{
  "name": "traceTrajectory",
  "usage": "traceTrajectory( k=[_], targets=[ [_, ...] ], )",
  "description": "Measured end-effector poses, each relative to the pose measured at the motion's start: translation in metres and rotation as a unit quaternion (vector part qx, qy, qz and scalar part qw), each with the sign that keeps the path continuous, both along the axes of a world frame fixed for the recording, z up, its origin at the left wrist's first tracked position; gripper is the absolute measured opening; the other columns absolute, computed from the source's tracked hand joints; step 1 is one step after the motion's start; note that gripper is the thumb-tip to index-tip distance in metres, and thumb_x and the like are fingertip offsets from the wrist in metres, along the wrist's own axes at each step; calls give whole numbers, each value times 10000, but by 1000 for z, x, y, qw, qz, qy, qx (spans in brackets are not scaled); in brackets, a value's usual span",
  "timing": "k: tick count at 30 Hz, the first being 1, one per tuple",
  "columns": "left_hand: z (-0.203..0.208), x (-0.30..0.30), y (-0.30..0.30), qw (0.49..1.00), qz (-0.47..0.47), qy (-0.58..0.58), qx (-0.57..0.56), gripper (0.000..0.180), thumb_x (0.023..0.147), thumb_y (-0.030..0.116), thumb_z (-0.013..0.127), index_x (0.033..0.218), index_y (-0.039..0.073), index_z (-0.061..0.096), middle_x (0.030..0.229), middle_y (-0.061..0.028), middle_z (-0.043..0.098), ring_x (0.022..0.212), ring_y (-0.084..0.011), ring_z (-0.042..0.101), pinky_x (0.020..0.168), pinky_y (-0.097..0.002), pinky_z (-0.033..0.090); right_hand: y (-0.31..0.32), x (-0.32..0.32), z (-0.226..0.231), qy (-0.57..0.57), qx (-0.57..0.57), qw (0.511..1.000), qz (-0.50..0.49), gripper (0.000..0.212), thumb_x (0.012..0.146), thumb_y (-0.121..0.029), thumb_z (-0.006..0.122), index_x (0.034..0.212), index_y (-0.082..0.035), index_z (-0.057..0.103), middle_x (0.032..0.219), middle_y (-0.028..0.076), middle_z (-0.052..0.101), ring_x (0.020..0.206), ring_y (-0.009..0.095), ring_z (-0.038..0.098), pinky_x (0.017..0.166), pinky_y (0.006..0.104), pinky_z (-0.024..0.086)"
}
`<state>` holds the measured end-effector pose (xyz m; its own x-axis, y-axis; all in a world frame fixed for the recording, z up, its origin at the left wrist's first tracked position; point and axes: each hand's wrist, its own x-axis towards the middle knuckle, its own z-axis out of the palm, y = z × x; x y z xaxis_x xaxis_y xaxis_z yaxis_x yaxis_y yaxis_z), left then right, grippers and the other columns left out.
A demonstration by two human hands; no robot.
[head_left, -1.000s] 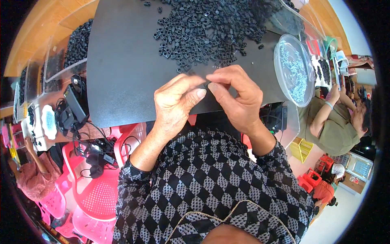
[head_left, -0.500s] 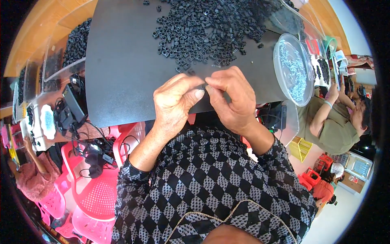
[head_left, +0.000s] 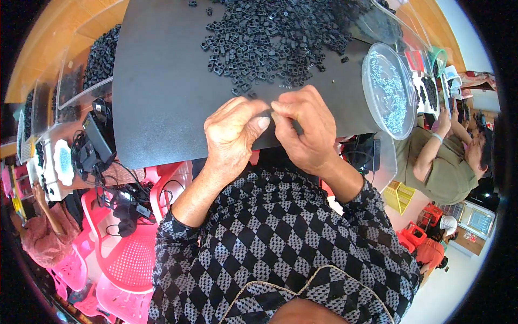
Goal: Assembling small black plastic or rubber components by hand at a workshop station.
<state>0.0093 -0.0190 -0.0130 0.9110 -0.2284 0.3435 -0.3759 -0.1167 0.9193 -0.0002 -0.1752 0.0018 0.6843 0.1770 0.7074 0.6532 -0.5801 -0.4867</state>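
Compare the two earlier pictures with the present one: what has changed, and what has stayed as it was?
Almost nothing moved. The left hand and right hand remain pressed together over the near edge of the black mat, their fingers pinching something too small to identify. The heap of small black parts and clear dish stayed put.

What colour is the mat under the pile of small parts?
Black, matte: the mat matches the black small parts heaped on it. Head view shows it.

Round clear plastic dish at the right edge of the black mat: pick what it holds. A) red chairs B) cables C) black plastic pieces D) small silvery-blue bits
D: the round clear plastic dish holds small silvery-blue bits, while the black plastic pieces lie heaped on the black mat beside it.
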Motion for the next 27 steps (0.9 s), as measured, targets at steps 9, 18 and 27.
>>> traceTrajectory(
  k=[9,18,27],
  targets=[
    [-1,1,-3,1000,-4,0,-5,179,722,-1,694,890,-10,634,731,-118,576,679,-284,571,631,-353,455,-2,-4,0,41,23,999,-5,248,666,105,656,877,-6,589,773,116,588,642,265,544,557,349,432],
    [-3,0,-2,1000,3,-13,15,196,715,-5,697,900,-14,632,731,-124,574,682,-295,572,627,-362,458,1,-1,-6,4,15,1000,-14,235,686,107,652,886,-5,602,783,101,603,638,248,548,547,335,435],
    [-4,1,-2,1000,-20,12,-14,175,758,8,687,925,2,637,767,-103,603,703,-263,599,638,-337,472,-7,-5,4,191,143,971,11,163,719,78,676,844,-10,621,791,89,618,646,172,580,536,259,463]
  ],
)
